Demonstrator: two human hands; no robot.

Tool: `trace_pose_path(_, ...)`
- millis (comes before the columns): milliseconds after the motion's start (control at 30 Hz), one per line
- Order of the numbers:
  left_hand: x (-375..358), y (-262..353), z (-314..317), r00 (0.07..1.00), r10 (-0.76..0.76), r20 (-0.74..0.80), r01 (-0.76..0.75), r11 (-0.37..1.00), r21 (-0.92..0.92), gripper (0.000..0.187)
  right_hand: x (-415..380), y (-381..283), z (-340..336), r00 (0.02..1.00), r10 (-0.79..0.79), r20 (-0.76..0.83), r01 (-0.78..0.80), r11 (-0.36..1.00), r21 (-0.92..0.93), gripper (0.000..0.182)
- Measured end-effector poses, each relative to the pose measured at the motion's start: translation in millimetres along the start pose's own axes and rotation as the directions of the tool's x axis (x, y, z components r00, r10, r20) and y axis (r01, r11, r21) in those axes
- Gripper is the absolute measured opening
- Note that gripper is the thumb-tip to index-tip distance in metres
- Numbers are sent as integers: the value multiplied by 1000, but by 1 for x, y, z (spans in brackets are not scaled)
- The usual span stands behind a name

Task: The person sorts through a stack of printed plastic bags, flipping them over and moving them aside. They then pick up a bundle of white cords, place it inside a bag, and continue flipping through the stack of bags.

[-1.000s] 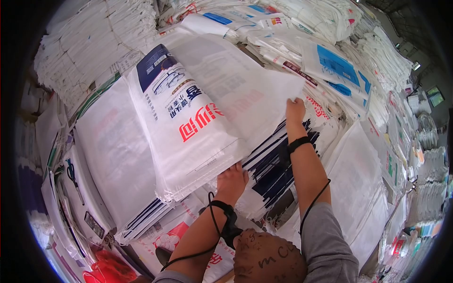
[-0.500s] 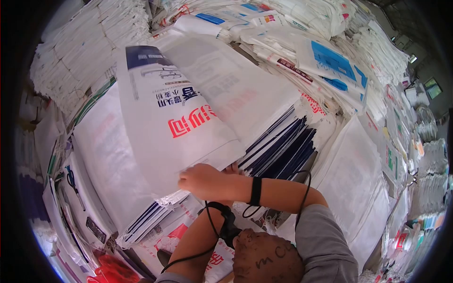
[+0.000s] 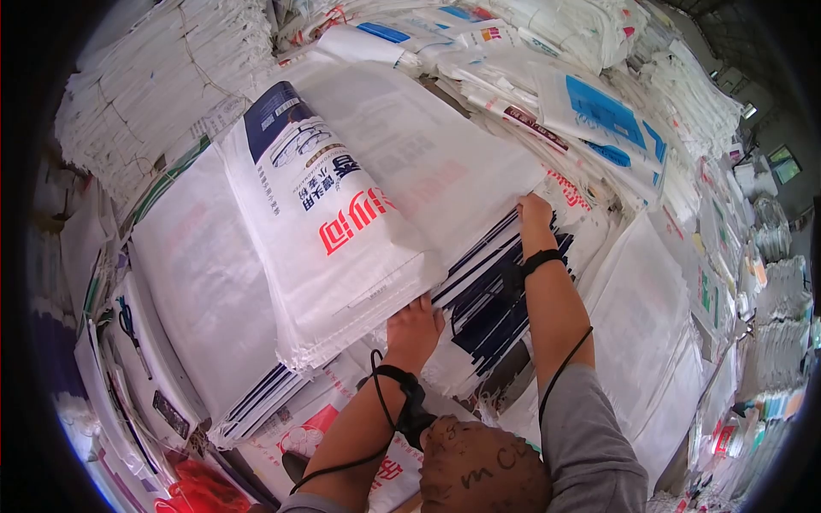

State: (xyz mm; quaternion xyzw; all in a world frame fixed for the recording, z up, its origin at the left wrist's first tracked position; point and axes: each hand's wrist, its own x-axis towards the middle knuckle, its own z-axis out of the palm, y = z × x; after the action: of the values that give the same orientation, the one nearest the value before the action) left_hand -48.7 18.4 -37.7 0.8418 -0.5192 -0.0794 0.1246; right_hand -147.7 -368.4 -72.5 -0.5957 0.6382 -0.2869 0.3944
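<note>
- Since half a second ago the right hand (image 3: 534, 211) has gone from the near edge of the stack, beside the left hand, out to its far right corner, and the top sacks lie flatter again.
- The stack of white woven plastic sacks printed with red characters and a dark blue band (image 3: 333, 231) lies tilted across the middle of the view, on top of more flat sacks with dark blue stripes (image 3: 492, 299).
- The left hand (image 3: 415, 329) is at the stack's near edge, its fingers tucked under the sacks and gripping them from below.
- The right hand's fingers press on the corner edge of the upper sacks; whether they pinch a sack cannot be told.
- Both wrists carry black bands with a black cable running back along the arms.
- To the left lies a plain white sack pile (image 3: 201, 282), with blue-handled scissors (image 3: 128, 321) farther left.
- Bundles of white sacks with blue panels (image 3: 603, 115) are heaped behind.
</note>
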Motion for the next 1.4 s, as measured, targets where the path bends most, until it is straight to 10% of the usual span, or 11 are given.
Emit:
trace_pose_path(300,-1,1,-4,1000,3,5,-3,1000,-20,61,-41,-35,-15,991,2,-131,46,931,363,18)
trace_pose_path(500,-1,2,-6,998,17,-59,-14,999,43,57,-68,-63,-13,990,49,131,-93,930,355,32)
trace_pose_path(700,1,2,-9,996,-10,87,10,1000,-1,64,-141,-149,-14,762,-641,-91,629,767,-130,26)
trace_pose_path(800,1,2,-7,998,-11,66,11,1000,-1,65,-172,-181,-15,715,-699,-23,680,703,-209,27)
trace_pose_path(1067,1,1,-8,997,-18,78,18,1000,2,66,-117,-125,-12,831,-519,-199,523,852,-40,29)
trace_pose_path(1233,0,0,-1,1000,13,2,-13,1000,17,64,-70,-58,-10,995,83,-53,-68,968,240,31)
trace_pose_path(1333,-1,0,-1,1000,12,-7,-12,1000,14,62,-65,-68,-4,955,-247,-167,232,967,-102,31)
trace_pose_path(1400,-1,-1,-2,1000,7,8,-7,1000,12,61,-100,-105,-4,929,-332,-164,338,941,7,27)
